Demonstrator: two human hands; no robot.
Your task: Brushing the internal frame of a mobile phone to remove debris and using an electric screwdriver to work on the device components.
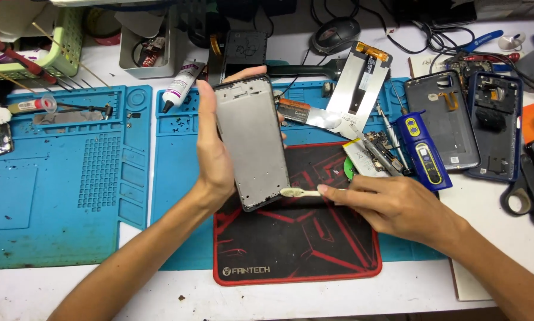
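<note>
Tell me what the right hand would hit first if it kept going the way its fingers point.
The right hand points left, holding a small white brush. Going straight on, it would likely first meet the lower edge of the grey phone frame held upright by the left hand.

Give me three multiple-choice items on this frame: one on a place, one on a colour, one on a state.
1. Where do the scissors lie?
A. at the right edge of the table
B. on the left blue mat
C. in the green basket

2. What colour is the border of the black mat?
A. yellow
B. red
C. white

3. How is the phone frame held?
A. flat on the mat
B. upright in the left hand
C. clamped in a vise

Answers: 1 A, they lie beside the phone backs at far right. 2 B, a red rim runs round it. 3 B, the left hand grips its side while the right hand brings a small white brush to its lower end.
</note>
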